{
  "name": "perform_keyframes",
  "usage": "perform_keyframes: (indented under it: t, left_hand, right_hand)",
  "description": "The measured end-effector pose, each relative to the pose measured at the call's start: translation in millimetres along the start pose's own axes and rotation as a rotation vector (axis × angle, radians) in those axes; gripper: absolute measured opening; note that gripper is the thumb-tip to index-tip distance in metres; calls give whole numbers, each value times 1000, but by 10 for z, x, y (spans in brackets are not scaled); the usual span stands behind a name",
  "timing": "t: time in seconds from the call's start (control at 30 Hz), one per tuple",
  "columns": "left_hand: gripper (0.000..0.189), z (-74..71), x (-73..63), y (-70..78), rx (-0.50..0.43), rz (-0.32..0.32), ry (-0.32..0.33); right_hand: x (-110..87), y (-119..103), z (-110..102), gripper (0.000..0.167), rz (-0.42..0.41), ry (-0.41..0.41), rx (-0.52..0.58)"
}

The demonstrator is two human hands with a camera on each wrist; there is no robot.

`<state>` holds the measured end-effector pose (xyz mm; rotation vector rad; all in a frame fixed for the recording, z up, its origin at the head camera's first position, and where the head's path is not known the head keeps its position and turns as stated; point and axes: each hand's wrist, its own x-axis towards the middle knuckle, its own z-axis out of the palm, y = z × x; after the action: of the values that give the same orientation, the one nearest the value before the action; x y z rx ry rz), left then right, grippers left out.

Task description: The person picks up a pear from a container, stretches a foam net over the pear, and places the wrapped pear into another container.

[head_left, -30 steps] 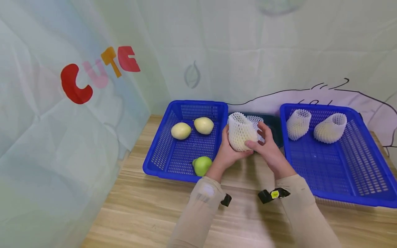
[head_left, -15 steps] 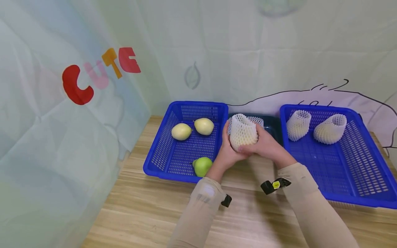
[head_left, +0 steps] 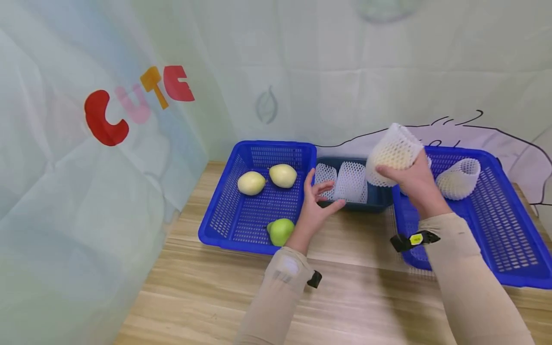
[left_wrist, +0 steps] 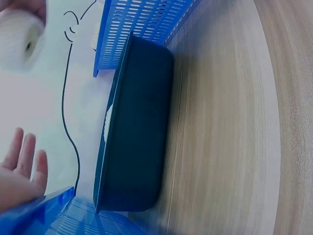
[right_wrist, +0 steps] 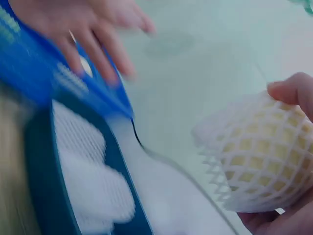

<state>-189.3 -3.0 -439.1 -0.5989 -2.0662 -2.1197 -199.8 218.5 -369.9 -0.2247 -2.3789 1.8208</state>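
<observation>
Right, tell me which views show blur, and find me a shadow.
Head view: fairly sharp, soft shadow on the table beside the right sleeve; left wrist view: the netted fruit at top left is blurred; right wrist view: the left hand is smeared, the netted fruit clearer.

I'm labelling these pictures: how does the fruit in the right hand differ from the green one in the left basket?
The held fruit wears a white foam net; the green fruit is bare. The held fruit is raised in the right hand; the green fruit lies in the left basket. Both look rounded.
</observation>
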Motion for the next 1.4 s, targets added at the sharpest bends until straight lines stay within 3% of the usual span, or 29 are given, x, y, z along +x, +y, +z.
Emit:
perform_keyframes:
  t: [0.1, 0.2, 0.3, 0.5, 0.63, 0.83, 0.97, 1.1, 1.4]
  left_hand:
    - [45, -14, 31, -97, 51, 3, 185]
    - [16, -34, 69, -209, 87, -23, 368]
    - [8, -53, 92, -265, 90, -68, 449]
    - [8, -83, 107, -296, 67, -92, 478]
    - [8, -83, 92, -214, 76, -95, 487]
    - [6, -48, 29, 64, 103, -97, 491]
    - [7, -35, 23, 95, 103, -90, 488]
    - [7, -29, 31, 80, 97, -95, 483]
    - [7, 8, 44, 69, 72, -105, 478]
  right_hand:
    - [77, 115, -275, 88, 22, 94, 60]
    - [121, 265, -526, 89, 78, 113, 36]
    - [149, 425, -722, 95, 146, 85, -34]
    - [197, 766, -891, 107, 239, -5, -127]
    - [199, 975, -924, 112, 289, -82, -176]
    - [203, 1193, -890, 103, 224, -126, -197]
    - [194, 1272, -878, 91, 128, -174, -190]
    - [199, 1310, -874, 68, 34, -211, -118]
    - [246, 1378, -849, 74, 98, -269, -154]
